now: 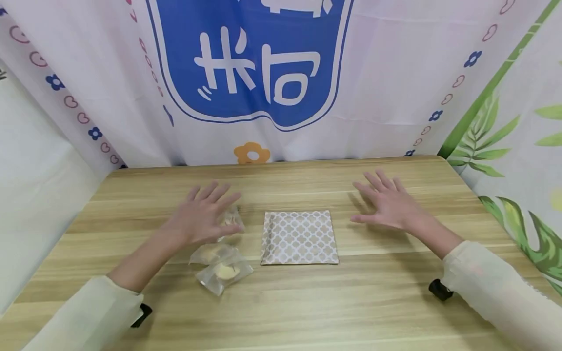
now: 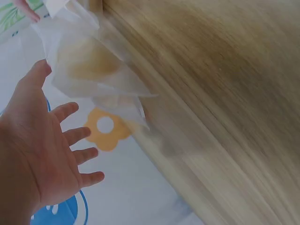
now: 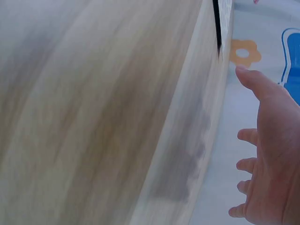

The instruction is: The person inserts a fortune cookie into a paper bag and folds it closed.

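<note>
My left hand (image 1: 199, 217) hovers with spread fingers over the left part of the table, holding nothing. Beneath and beside it lie clear plastic packets, one (image 1: 226, 270) with a round, pale yellow piece inside. Another packet (image 1: 231, 220) is partly hidden behind the left thumb and fingers. In the left wrist view a packet (image 2: 89, 65) shows close to the thumb, apart from the palm. Between the hands a flat square pouch (image 1: 300, 238) with a beige and white lattice pattern lies on the table. To its right my right hand (image 1: 388, 204) is held in the air, fingers spread, touching nothing.
The wooden table (image 1: 281, 312) ends at a white curtain (image 1: 386, 97) with a blue emblem. White cloth hangs at the left, and a leaf-printed cloth (image 1: 518, 146) borders the right edge. A dark band (image 1: 440, 289) sits under the right sleeve.
</note>
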A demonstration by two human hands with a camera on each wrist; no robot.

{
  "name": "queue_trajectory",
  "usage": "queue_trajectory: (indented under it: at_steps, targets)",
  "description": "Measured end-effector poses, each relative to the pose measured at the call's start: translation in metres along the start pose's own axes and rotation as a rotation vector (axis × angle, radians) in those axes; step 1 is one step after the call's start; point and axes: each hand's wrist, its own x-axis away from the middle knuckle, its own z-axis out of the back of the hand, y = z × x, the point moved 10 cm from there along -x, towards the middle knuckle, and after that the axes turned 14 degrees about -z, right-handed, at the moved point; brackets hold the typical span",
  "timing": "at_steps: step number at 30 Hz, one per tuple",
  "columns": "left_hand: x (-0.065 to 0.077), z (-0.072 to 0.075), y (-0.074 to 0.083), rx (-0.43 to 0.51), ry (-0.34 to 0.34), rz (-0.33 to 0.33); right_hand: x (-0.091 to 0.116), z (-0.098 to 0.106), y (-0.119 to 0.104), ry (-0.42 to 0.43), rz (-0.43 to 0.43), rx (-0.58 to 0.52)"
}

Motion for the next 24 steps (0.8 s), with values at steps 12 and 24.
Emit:
queue_trajectory:
  at_steps: [12,24]
  targets:
    - [-0.020,0.001,0.029,-0.029,0.049,-0.127,0.003,-0.006,-0.030,0.007,0.107,-0.005]
    - [-0.033,0.002,0.049,0.072,0.036,-0.179,0.005,-0.009,-0.062,0.020,0.204,-0.012]
